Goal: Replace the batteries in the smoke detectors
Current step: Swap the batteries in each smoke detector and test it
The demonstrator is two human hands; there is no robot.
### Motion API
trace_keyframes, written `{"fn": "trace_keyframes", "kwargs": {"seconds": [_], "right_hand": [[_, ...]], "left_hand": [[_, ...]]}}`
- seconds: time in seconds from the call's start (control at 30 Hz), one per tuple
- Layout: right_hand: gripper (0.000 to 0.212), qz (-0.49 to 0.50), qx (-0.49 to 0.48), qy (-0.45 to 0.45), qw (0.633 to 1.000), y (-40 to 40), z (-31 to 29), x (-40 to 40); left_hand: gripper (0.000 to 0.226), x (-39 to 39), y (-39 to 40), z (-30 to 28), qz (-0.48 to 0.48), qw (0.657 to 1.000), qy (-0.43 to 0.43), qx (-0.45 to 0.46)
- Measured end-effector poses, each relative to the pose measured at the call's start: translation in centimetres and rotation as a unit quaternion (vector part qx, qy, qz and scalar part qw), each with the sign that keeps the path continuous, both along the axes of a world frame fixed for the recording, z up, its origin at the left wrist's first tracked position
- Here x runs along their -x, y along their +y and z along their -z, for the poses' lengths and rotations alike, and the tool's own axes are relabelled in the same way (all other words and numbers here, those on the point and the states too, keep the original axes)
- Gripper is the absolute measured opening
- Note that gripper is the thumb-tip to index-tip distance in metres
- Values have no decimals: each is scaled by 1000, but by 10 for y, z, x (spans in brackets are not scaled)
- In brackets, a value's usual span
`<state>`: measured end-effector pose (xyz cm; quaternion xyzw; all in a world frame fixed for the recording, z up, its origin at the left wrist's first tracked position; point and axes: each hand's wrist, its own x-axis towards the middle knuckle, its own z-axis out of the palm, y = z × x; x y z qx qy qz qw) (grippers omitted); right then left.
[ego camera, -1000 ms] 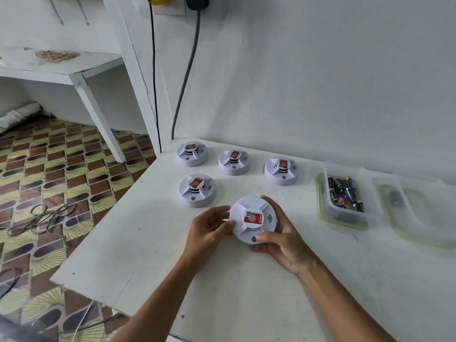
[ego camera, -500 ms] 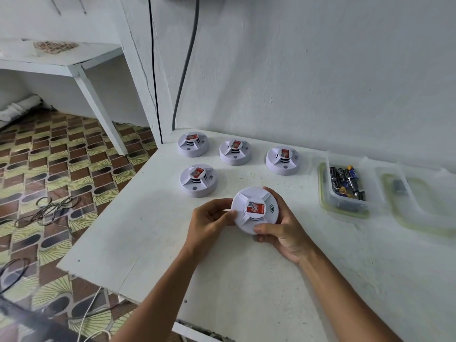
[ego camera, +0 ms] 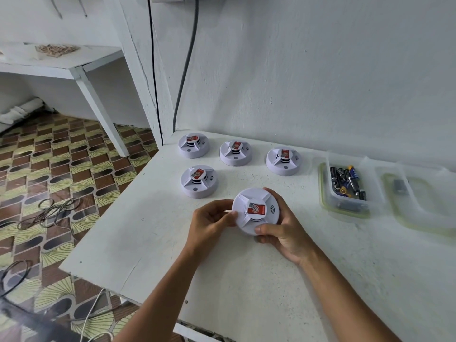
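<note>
- Curled fingers [ego camera: 272, 229] of my right hand [ego camera: 286, 233] wrap the near and right rim of the smoke detector [ego camera: 255, 210], thumb pressed on its near edge.
- Left hand [ego camera: 209, 222] grips the detector's left rim, fingers curled and pinching the edge with the thumb.
- I hold the detector face up over the middle of the table [ego camera: 153, 243], a little toward the near edge; its red label sits in the centre.
- Compared with half a second ago, the grip of both hands is the same, and the detector has turned slightly, so the label now reads more level.
- Four other detectors lie where they were: three in a row along the far edge, at the far left corner [ego camera: 193, 145], next to it [ego camera: 235, 153] and further right [ego camera: 283, 160], and one [ego camera: 198, 181] in front of the leftmost.
- A clear container [ego camera: 352, 206] with batteries [ego camera: 346, 180] stands toward the right edge, well apart from my hands, unmoved.
- Its lid [ego camera: 419, 208] lies just beside it on the right, with a small dark thing on it that I cannot identify.
</note>
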<state>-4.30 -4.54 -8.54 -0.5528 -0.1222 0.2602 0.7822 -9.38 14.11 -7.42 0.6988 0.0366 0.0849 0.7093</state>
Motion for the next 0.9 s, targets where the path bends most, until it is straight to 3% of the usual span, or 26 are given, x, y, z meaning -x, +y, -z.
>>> {"fn": "trace_keyframes", "kwargs": {"seconds": [0.9], "right_hand": [[82, -6, 1, -4, 1000, -1, -2, -1]], "left_hand": [[21, 2, -2, -4, 0, 1000, -2, 8]]}}
